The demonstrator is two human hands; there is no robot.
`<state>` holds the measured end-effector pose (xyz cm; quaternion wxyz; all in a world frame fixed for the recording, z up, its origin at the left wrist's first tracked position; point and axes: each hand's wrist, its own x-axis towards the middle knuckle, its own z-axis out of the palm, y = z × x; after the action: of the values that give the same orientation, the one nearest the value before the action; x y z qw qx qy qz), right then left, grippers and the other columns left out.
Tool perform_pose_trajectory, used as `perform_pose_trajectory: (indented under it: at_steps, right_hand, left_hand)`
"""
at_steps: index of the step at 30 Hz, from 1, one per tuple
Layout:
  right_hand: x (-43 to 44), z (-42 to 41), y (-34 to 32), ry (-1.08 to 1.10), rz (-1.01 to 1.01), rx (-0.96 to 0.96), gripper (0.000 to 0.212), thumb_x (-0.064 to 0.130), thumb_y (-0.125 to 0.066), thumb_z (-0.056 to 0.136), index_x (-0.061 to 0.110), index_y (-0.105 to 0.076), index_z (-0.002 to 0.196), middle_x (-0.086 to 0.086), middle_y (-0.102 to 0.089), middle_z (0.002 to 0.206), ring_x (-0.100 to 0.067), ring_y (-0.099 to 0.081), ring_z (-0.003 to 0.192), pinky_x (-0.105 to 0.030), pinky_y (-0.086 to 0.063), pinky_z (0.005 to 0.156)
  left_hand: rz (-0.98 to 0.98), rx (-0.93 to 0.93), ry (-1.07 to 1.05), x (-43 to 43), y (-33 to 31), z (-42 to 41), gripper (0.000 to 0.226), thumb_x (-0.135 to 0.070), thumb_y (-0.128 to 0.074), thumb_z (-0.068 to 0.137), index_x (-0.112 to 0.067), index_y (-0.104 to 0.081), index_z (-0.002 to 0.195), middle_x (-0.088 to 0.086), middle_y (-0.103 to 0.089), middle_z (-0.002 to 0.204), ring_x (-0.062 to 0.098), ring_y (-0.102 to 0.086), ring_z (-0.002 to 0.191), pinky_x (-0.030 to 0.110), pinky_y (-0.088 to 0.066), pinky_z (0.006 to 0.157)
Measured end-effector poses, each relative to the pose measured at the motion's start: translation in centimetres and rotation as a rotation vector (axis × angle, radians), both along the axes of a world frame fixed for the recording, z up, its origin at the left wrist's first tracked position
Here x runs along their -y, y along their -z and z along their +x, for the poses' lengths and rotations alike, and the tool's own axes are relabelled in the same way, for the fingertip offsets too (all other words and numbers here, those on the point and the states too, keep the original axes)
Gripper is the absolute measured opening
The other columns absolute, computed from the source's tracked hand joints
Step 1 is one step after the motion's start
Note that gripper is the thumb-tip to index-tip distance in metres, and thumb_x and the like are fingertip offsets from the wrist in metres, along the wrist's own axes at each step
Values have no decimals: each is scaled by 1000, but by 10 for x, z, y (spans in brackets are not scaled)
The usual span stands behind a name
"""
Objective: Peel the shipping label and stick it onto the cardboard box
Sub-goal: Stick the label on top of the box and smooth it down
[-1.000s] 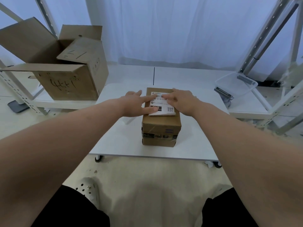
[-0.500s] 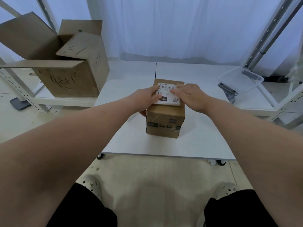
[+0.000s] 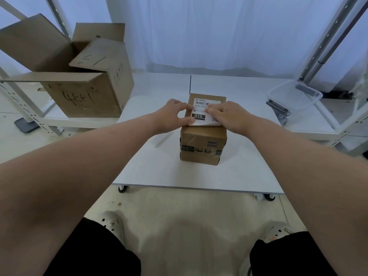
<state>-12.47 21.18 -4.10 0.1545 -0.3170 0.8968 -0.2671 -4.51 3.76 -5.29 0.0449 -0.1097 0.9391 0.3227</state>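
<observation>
A small taped cardboard box (image 3: 203, 144) stands in the middle of a low white table (image 3: 155, 168). A white shipping label (image 3: 201, 112) with a barcode and "010" lies on the box's top. My left hand (image 3: 172, 116) is at the box's left edge, its index fingertip and thumb touching the label's left side. My right hand (image 3: 229, 114) lies flat on the label's right part, fingers pointing left. The label's near edge looks slightly raised at the box's front rim.
A large open cardboard box (image 3: 83, 92) with handwriting stands at the left on a low white shelf. A clear plastic bin (image 3: 294, 96) sits at the right, beside metal rack posts (image 3: 322, 42). The table rolls on casters; my feet are just below its front edge.
Both hands have slid outward over the label, uncovering more of its print. My left hand went from gripping the box's left side to touching the label's left edge.
</observation>
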Motion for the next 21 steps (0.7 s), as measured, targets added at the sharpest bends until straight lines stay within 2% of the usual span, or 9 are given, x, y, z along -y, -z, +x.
perform_pose_trajectory:
  at_steps: [3,9,15,18,21]
  right_hand:
    - [3,-4,2,20,9,-77,32,23,-44,99,20,-63,125,-1,-51,142,-22,-53,114,-26,-42,89]
    - [3,-11,3,55,-37,-74,36,5,-42,97,17,-66,121,-5,-55,136,-25,-53,116,-33,-44,98]
    - [-6,-16,2,1,-69,-83,34,5,-44,97,15,-69,118,-3,-59,133,-24,-52,120,-34,-45,100]
    - [-8,-17,4,-16,-91,-69,33,5,-46,96,15,-69,117,-2,-61,131,-22,-53,120,-32,-44,101]
    - [-9,-16,6,-35,-89,-74,29,9,-51,95,14,-68,119,-2,-60,131,-19,-52,119,-25,-40,98]
  left_hand:
    - [-63,12,-6,-2,0,-1,55,-48,-59,86,-35,-43,137,3,-17,155,28,-27,140,41,-25,113]
    - [-180,3,-33,-9,0,-16,58,-54,-54,87,-37,-38,141,3,-15,157,32,-16,142,46,-20,113]
    - [-349,-25,-29,-20,2,-43,57,-55,-44,92,-33,-36,144,5,-17,158,32,-16,143,49,-21,114]
    - [-428,-34,45,-19,3,-50,55,-54,-37,95,-32,-34,145,3,-17,159,27,-13,146,47,-15,117]
    - [-452,-16,146,-15,5,-45,56,-56,-33,95,-34,-30,146,-3,-12,160,24,-5,148,51,-5,118]
